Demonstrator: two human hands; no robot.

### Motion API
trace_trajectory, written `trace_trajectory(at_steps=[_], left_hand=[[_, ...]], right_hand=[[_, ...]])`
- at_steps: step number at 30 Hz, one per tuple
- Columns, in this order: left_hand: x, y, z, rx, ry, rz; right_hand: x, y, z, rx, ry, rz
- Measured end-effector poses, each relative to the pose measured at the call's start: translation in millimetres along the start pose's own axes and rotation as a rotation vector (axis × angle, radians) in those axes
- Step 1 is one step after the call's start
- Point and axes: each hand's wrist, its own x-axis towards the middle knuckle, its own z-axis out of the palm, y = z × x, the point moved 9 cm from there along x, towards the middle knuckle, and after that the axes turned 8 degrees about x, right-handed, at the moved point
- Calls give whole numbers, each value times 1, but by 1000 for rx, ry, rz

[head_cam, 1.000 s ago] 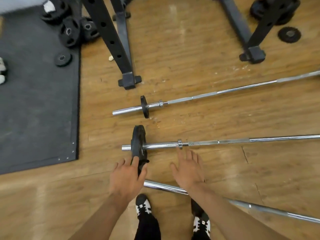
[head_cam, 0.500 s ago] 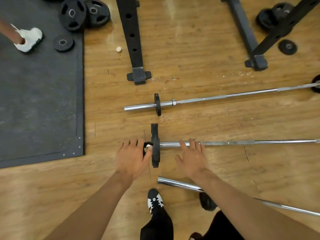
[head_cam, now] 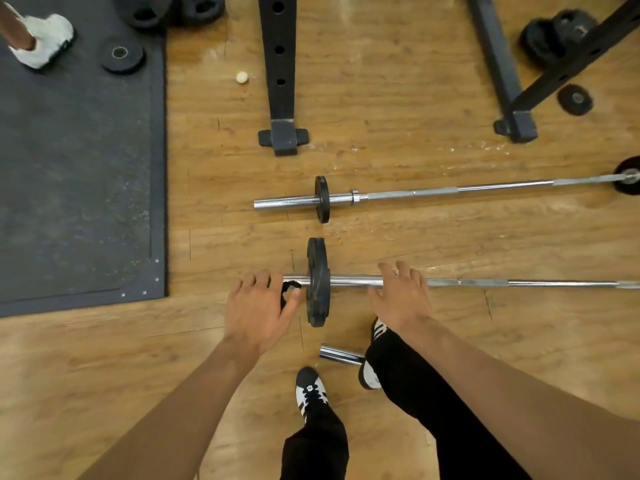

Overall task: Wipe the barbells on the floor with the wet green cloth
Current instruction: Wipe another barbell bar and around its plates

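As L hand [head_cam: 258,308] touches barbell [head_cam: 519,283], R hand [head_cam: 403,299] overlies it.

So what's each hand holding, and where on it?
Both are on the middle barbell: left hand at the sleeve end outside the plate, right hand on the shaft inside it. A closed grip cannot be told.

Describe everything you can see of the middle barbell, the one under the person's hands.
The middle barbell is a chrome-looking bar lying on the wooden floor, running left to right and out of frame at the right. One black plate stands on edge on its left sleeve. The left hand covers the sleeve's end; the right hand rests its fingers across the shaft right of the plate.
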Motion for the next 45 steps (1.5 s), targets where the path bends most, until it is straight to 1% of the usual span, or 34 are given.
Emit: trace_trajectory(at_steps=[3,7,13,21,26,29,32,37,39,42,45], left_hand=[[-4,-5,9,-2,-10,21],[-11,-4,16,0,26,45],[-14,-7,20,6,87,65],[20,-14,27,85,-27,41],[51,-15,19,67,-75,-21],[74,-11,22,67,-100,-61],[95,1,39,39,-138,-59],[99,6,71,-12,-183,-106],[94,6,81,-4,-212,-88],[84,2,100,42,-318,-14],[73,-5,112,65,-356,87]], right_hand=[[8,-18,11,-47,-28,-50],[13,-40,30,-15,-50,-91],[25,-36,65,-17,-127,-77],[64,-10,68,24,-219,-31],[111,-4,71,-50,-309,-34],[138,-19,71,-42,-311,-89],[161,-35,74,6,-296,-132],[173,-41,96,-13,-280,-150],[166,-34,115,-10,-306,-111],[145,-24,142,3,-351,-31],[122,-13,151,77,-296,63]])
